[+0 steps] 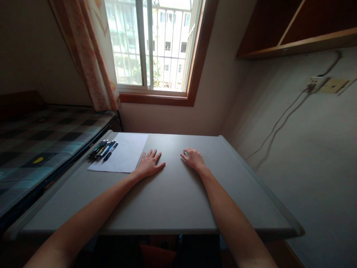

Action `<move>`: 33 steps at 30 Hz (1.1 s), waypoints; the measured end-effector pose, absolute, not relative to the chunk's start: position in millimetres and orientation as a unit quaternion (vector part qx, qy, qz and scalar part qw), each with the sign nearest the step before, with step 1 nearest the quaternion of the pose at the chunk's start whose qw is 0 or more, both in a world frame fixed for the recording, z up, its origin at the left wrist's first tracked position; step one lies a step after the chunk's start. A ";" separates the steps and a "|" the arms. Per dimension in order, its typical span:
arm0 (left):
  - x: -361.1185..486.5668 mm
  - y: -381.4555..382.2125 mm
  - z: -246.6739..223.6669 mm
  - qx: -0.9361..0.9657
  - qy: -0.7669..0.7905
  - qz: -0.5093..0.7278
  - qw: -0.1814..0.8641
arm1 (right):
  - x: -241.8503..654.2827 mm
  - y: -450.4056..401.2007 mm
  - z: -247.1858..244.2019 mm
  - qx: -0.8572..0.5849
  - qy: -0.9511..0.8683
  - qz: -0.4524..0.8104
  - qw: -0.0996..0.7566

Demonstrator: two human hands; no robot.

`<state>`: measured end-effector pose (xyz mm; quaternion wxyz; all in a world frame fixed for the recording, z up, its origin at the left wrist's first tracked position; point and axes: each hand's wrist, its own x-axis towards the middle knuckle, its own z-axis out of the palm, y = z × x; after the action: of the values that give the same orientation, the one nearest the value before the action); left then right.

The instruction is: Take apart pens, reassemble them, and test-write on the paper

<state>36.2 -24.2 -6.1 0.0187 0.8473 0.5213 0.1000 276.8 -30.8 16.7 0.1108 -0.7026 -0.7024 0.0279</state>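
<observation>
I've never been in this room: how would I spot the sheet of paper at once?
Below the window stands a pale grey table. Towards its far left corner, beside the left hand, lies the sheet of paper. It is broad, flat and whiter than the table, unlike the slim, mostly dark pens grouped at its left edge.

Up at twelve, the window (156, 48) runs off the top edge! The mattress (50, 141) slips out at nine, the wall shelf (304, 41) at two. Closer in at nine, overlapping pens (102, 150) defy counting. The left forearm (92, 206) exits at eight; at six, something red (158, 255) is too dim to name.
</observation>
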 end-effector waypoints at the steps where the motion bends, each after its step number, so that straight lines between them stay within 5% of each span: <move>1: 36.0 -24.2 -6.0 0.847 0.521 0.102 0.020 | 276.8 -30.7 19.5 -0.711 -0.690 0.026 0.130; 6: 33.8 -23.5 -4.9 0.845 0.517 0.136 0.015 | 272.2 -27.9 25.9 -0.723 -0.668 0.003 0.174; 19: 19.9 -9.9 10.6 0.824 0.509 0.246 0.034 | 262.1 -34.6 21.7 -0.655 -0.751 0.053 0.068; 33: -97.8 27.9 16.8 0.564 0.783 0.242 -0.101 | 262.3 -33.6 18.9 -0.651 -0.754 0.051 0.074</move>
<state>-97.8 27.9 16.8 -0.1009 0.5645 0.7826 0.2423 262.3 -33.6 18.9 0.0736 -0.6513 -0.7535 0.0512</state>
